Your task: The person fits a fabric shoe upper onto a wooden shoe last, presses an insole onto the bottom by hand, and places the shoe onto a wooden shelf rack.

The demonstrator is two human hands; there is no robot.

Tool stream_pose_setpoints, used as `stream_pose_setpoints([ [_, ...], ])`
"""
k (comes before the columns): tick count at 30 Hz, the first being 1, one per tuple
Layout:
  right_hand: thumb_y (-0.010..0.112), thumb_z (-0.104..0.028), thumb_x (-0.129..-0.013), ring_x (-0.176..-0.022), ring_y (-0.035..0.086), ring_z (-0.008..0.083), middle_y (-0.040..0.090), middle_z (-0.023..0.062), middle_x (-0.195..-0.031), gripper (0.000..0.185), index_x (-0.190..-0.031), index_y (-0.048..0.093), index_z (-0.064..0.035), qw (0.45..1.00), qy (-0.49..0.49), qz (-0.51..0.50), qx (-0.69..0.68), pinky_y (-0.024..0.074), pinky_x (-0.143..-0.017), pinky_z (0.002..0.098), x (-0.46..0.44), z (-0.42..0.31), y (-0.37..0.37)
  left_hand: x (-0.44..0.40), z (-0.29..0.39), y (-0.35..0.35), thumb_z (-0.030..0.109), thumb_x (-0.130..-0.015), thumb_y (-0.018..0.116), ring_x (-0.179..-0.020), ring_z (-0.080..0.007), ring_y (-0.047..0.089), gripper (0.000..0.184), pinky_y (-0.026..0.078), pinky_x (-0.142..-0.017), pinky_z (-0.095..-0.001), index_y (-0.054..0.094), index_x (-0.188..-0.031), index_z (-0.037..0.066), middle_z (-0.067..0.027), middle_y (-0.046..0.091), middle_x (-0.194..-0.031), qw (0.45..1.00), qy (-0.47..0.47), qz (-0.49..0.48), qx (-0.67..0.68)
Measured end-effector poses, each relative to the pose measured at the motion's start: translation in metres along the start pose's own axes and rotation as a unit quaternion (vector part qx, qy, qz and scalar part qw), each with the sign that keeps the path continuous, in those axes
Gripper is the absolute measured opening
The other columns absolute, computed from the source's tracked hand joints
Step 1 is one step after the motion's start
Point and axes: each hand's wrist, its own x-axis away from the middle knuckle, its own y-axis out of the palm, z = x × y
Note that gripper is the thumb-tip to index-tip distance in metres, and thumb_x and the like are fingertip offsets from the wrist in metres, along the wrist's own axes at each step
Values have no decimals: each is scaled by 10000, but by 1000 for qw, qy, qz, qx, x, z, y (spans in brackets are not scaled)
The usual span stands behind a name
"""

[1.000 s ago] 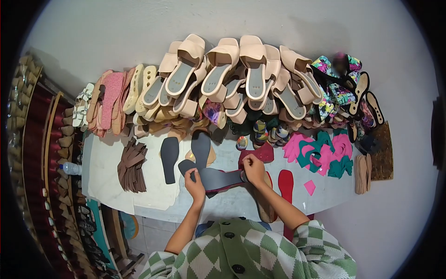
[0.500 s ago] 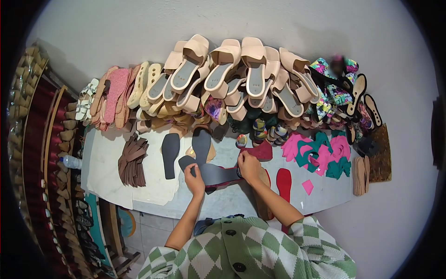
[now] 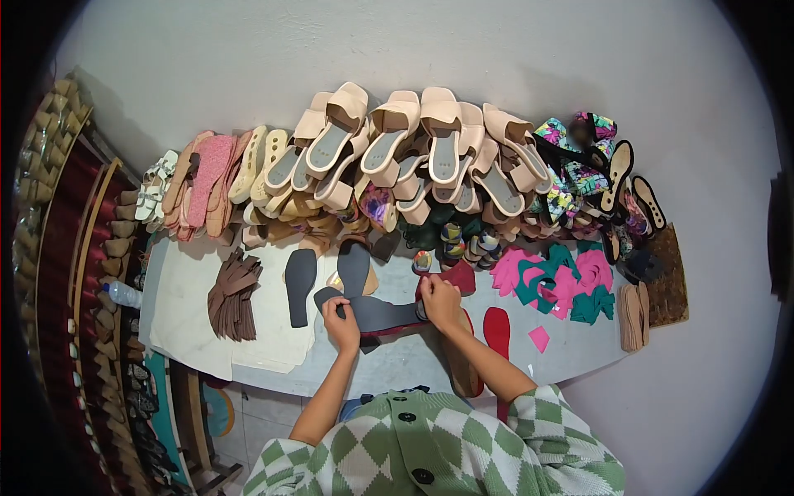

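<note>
A dark grey insole [image 3: 380, 315] lies crosswise in front of me, with a thin red edge along its lower side. My left hand [image 3: 341, 324] is closed on its left end, fingers bent over the top. At the narrow right end my right hand [image 3: 441, 304] is closed with fingertips pinched; a small dark part shows beside them. A maroon shoe piece [image 3: 460, 279] sits just behind the right hand. Under the right forearm stands a tan-edged sole [image 3: 463, 355], partly hidden. A red insole [image 3: 496, 329] lies to the right of that forearm.
Two more grey insoles [image 3: 298, 285] lie behind on the table [image 3: 289, 376]. Brown strips [image 3: 235, 298] are at the left, pink and teal pieces [image 3: 554, 281] at the right. Beige heeled sandals [image 3: 389, 136] are piled along the wall. Shelves of shoe forms [image 3: 107, 322] stand left.
The whole view has shifted slightly, with the table lower in it. Both hands keep their hold at the two ends of the grey insole, the left fingers a little more bent.
</note>
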Motion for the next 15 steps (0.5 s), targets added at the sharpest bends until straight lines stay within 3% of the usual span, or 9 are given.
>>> stream_pose_setpoints([
  [4,576,-248,-825,-620,561,290,547,89,-572,226,-691,554,-67,997,24,-38,57,380,-582,420,-5,-5,6,-1,-2,-1,-42,-749,550,-853,-275,541,66,417,-796,-353,538,-775,17,-108,557,-857,1000,0,-5,-3],
  [7,571,-224,-819,-659,594,260,591,71,-619,149,-750,563,-92,999,24,17,18,383,-613,395,-4,-4,7,-1,-4,1,-37,-750,552,-848,-276,537,65,412,-790,-355,538,-775,21,-101,559,-840,1000,-1,-3,2],
  [13,578,-160,-812,-636,591,321,595,103,-651,105,-777,520,-80,994,102,3,-29,410,-568,440,-3,-12,4,0,-4,1,-27,-750,558,-847,-279,535,57,408,-785,-358,538,-763,26,-98,561,-835,1000,4,0,7],
  [15,575,-175,-809,-627,586,336,588,114,-642,126,-761,517,-74,997,75,18,-19,415,-554,446,-4,-14,5,1,-6,1,-24,-751,558,-845,-281,535,55,408,-782,-360,538,-760,26,-98,558,-833,1000,5,-2,1],
])
